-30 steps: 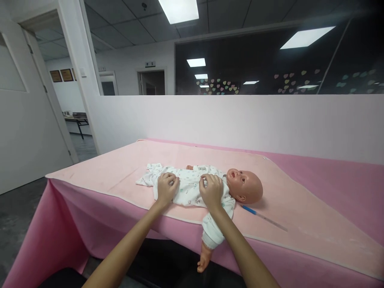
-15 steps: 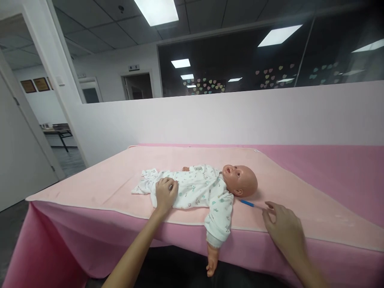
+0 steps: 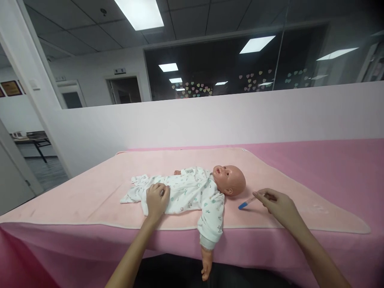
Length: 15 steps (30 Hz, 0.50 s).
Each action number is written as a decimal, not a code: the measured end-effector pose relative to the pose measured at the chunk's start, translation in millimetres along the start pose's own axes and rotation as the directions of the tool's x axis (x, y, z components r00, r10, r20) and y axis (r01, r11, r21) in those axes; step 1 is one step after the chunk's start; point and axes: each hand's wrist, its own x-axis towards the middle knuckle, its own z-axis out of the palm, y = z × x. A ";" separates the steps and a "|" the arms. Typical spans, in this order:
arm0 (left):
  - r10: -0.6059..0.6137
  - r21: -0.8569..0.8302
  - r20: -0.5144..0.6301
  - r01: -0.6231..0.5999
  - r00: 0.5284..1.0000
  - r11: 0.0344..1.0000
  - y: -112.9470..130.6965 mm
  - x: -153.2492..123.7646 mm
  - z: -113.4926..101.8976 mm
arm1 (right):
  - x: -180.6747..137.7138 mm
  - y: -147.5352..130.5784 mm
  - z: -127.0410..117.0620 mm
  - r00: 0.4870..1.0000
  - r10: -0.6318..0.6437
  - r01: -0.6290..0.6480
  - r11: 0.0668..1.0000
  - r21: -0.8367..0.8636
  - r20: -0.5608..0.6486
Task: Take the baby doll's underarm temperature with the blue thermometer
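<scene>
Well — stick (image 3: 243, 205) in right hand (image 3: 277, 205)

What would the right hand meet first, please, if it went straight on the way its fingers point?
The right hand would probably meet the doll's head first, though its height above the peach mat is hard to judge.

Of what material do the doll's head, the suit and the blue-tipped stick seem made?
Head: probably vinyl or plastic, given its smooth shine.
Suit: likely cotton, matte, creased at the sleeve.
Stick: perhaps plastic or glass; partly clear, with an opaque blue end.
</scene>
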 end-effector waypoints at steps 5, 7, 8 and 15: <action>-0.007 -0.001 0.001 0.007 1.000 1.000 0.6 0.0 0.0 | 2.9 -21.2 3.5 1.000 -0.031 0.031 0.999 0.009 0.002; -0.005 0.000 0.001 0.005 1.000 1.000 0.7 -0.1 -0.6 | 0.9 -22.2 5.5 0.996 0.019 -0.024 0.999 0.048 0.086; -0.002 0.000 0.000 0.002 1.000 1.000 0.5 -0.2 -0.8 | 0.0 -22.1 6.0 0.988 0.051 -0.062 0.995 0.075 0.144; -0.003 -0.008 -0.005 0.003 1.000 1.000 -3.2 -1.0 1.2 | 2.5 -32.8 1.0 0.808 0.105 -0.259 0.947 0.191 0.580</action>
